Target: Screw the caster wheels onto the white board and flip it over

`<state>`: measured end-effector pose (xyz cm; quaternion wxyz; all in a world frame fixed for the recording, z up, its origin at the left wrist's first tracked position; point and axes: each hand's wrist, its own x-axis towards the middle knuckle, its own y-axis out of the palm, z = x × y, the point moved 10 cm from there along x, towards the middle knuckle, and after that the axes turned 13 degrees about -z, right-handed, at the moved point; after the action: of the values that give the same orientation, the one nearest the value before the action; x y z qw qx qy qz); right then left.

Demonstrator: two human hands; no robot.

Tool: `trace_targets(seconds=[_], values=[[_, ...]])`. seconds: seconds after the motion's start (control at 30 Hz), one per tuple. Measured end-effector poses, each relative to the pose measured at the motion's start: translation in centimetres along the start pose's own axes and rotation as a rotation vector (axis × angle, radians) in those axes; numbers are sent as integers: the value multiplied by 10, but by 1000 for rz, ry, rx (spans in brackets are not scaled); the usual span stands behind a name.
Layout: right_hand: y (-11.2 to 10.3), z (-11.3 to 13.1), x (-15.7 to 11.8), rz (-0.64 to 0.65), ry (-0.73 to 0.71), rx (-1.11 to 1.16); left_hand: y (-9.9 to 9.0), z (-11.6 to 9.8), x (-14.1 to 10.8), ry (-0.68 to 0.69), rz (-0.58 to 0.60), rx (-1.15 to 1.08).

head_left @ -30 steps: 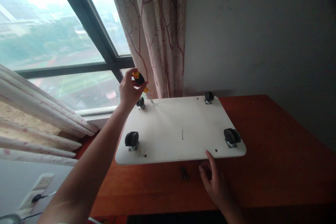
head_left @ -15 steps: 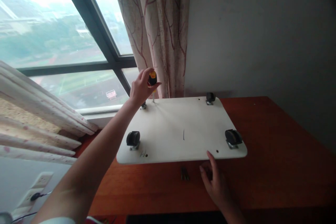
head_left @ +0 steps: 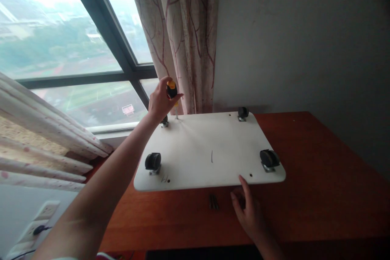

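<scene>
My left hand [head_left: 163,98] is closed around the yellow and black handle of a screwdriver [head_left: 172,90]. The shaft points down to the far left edge of a white board [head_left: 195,142], beside a caster partly hidden by my hand. At the board's near edge, my right hand [head_left: 248,207] rests an index fingertip on the rim, its other fingers loosely bent and holding nothing. Black casters stand on the board's corners, such as the near left caster [head_left: 152,162] and near right caster [head_left: 269,158]. Several screws [head_left: 213,202] lie in front of the board.
The board lies on a reddish-brown wooden table [head_left: 319,178] against a grey wall. Behind my left hand hangs a patterned curtain [head_left: 189,28] next to a window [head_left: 67,48]. Wall sockets with a black plug [head_left: 39,229] are at the lower left.
The screwdriver's handle leans slightly more to the left, with my left hand moving along with it. My right hand stays at the board's near edge. The whole view shifts a little.
</scene>
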<state>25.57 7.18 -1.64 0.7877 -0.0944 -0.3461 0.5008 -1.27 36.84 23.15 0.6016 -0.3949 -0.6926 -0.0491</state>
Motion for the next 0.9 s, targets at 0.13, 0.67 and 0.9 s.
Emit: trace_targets(seconds=[0.13, 0.67, 0.9], values=[[1, -3, -2, 8, 2, -8, -7, 21, 1, -62, 4, -69], [0, -2, -1, -14, -2, -29, 5, 35, 9, -276, 63, -545], [1, -1, 0, -8, -13, -36, -19, 25, 12, -181, -113, -180]])
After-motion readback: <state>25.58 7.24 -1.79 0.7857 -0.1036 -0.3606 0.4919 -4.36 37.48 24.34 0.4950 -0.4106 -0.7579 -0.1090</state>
